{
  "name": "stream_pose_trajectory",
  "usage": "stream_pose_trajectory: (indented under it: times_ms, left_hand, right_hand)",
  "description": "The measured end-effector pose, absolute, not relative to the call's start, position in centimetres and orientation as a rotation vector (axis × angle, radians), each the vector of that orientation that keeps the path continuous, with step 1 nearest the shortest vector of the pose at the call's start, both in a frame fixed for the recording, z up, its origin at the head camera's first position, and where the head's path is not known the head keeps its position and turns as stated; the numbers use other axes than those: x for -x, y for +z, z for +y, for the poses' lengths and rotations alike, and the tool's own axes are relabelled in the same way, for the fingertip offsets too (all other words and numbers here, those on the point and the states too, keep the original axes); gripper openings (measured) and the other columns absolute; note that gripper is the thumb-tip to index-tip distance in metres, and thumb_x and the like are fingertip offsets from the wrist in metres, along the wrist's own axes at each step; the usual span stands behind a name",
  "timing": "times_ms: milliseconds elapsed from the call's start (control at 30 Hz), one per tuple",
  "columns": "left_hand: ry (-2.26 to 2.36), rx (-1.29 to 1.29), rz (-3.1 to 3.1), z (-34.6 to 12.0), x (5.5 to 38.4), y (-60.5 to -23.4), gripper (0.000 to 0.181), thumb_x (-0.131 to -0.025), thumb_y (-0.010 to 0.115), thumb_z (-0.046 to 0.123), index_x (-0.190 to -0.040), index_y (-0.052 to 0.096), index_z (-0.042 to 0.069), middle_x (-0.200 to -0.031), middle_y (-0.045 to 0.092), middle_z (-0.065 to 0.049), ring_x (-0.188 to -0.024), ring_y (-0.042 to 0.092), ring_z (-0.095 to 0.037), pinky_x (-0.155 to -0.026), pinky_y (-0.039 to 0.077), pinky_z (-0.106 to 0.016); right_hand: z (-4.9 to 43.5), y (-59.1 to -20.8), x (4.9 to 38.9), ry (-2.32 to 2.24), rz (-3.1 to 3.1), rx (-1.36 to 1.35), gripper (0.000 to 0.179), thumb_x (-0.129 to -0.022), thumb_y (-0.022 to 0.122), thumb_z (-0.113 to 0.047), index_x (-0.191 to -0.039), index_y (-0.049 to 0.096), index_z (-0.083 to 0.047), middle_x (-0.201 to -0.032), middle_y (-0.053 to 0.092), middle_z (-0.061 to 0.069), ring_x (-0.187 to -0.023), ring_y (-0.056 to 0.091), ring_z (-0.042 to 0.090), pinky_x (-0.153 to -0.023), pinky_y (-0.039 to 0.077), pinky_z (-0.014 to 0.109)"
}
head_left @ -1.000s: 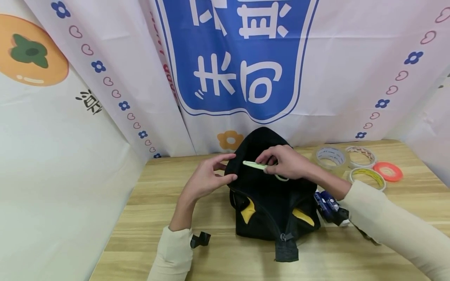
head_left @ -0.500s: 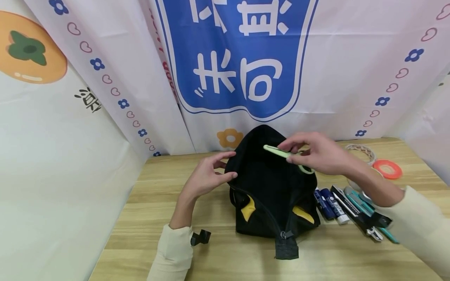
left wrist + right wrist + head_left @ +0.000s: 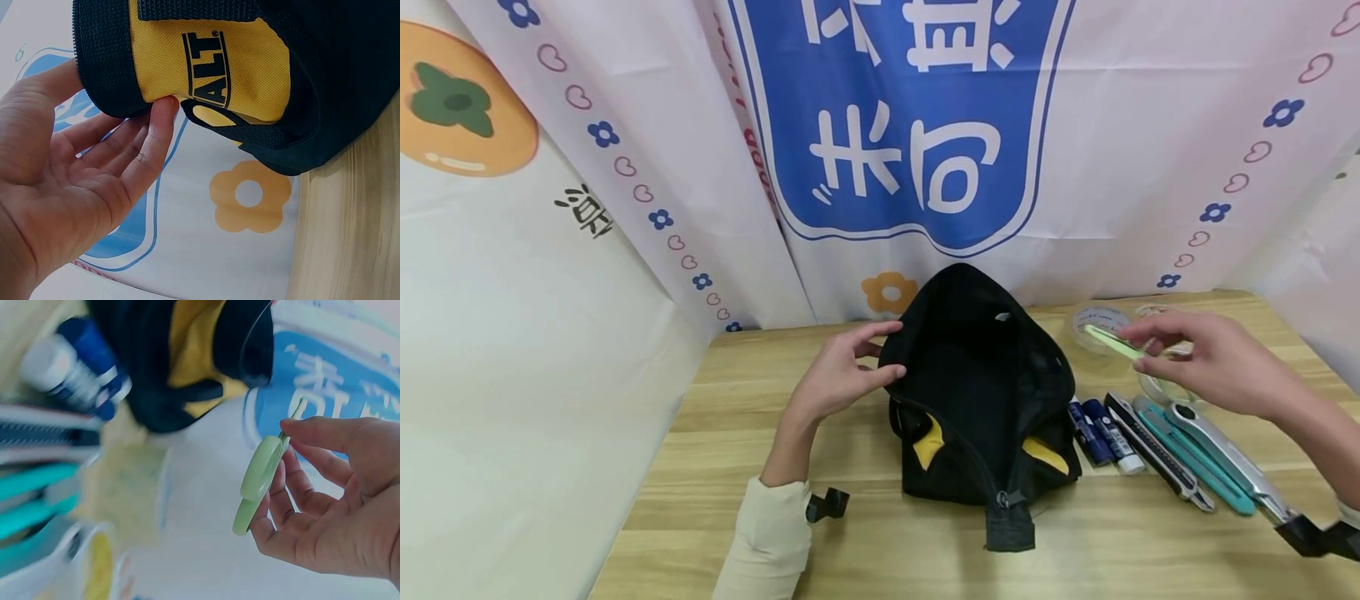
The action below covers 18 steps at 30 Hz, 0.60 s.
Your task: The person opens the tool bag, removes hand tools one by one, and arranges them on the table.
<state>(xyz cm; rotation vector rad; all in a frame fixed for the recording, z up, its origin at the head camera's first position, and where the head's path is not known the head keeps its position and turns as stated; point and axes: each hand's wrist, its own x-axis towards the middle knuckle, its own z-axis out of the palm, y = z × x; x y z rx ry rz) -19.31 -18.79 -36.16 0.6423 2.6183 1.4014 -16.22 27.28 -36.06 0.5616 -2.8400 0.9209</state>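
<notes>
My left hand (image 3: 846, 375) grips the left rim of a black and yellow tool bag (image 3: 943, 483), whose mouth is unzipped and wide. In the left wrist view its fingers touch the yellow side (image 3: 250, 69) printed "ALT", and another digit passes behind the zippered edge. Pale green scissors (image 3: 1112, 340) are pinched between thumb and fingers of my right hand (image 3: 1217, 367), in the air right of the bag. Their ring handles (image 3: 259, 469) show near the palm in the right wrist view; the blades point left in the head view.
Right of the bag lie two blue glue sticks (image 3: 1090, 433), a black utility knife (image 3: 1157, 454), a teal one (image 3: 1195, 454) and a grey one (image 3: 1225, 454). Tape rolls (image 3: 1093, 318) sit behind them, partly hidden by my right hand. A printed cloth (image 3: 880, 250) hangs at the back.
My right hand has carried the scissors from inside the bag's mouth out to the right, over the tape rolls. The left hand stays on the rim.
</notes>
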Motion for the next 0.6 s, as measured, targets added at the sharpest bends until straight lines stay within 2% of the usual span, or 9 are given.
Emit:
stream_pose_trajectory:
  times_ms: [67,167,300,467,600]
  left_hand:
    - [1.399,-0.644,2.622,-18.9,19.3,-36.2,0.06,-0.095,0.082,0.014,-0.152,0.061,0.012,-0.157,0.059,-0.012,-0.123,0.071,-0.036,-0.086,0.064,-0.036]
    - [1.395,-0.648,2.625,-18.9,19.3,-36.2,0.06,-0.095,0.082,0.014,-0.152,0.061,0.013,-0.157,0.059,-0.012,-0.122,0.071,-0.036,-0.084,0.063,-0.035]
    - [1.389,-0.649,2.631,-19.0,19.2,-36.2,0.06,-0.095,0.082,0.014,-0.152,0.061,0.013,-0.157,0.059,-0.012,-0.122,0.071,-0.036,-0.083,0.062,-0.034]
    - [1.402,-0.643,2.623,-19.1,19.1,-36.2,0.06,-0.095,0.081,0.013,-0.152,0.061,0.012,-0.157,0.059,-0.012,-0.122,0.071,-0.036,-0.084,0.063,-0.035]
    - [1.408,-0.629,2.62,-19.2,19.0,-36.2,0.06,-0.095,0.081,0.013,-0.152,0.061,0.012,-0.157,0.059,-0.011,-0.122,0.07,-0.036,-0.085,0.063,-0.035]
  right_hand:
    - [28.7,-36.9,15.9,0.913,-2.867,-0.491,0.032,-0.095,0.08,-0.004,-0.126,0.077,-0.009,-0.119,0.077,0.013,-0.087,0.059,-0.009,-0.073,0.055,0.029]
    - [30.8,-38.1,15.3,0.91,-2.922,-0.391,0.032,-0.096,0.078,-0.004,-0.128,0.075,-0.002,-0.12,0.076,0.02,-0.084,0.056,-0.014,-0.071,0.054,0.027]
    - [33.3,-39.5,14.4,0.902,-2.987,-0.261,0.035,-0.097,0.077,-0.006,-0.13,0.071,0.005,-0.116,0.075,0.027,-0.08,0.051,-0.018,-0.062,0.051,0.022]
    - [35.4,-41.6,13.4,0.938,-2.98,-0.196,0.037,-0.093,0.079,0.0,-0.127,0.07,0.011,-0.114,0.073,0.034,-0.076,0.052,-0.018,-0.059,0.053,0.023]
    - [36.7,-43.3,12.8,0.886,-2.973,-0.201,0.037,-0.088,0.079,0.007,-0.123,0.07,0.014,-0.107,0.074,0.035,-0.072,0.053,-0.018,-0.058,0.053,0.02]
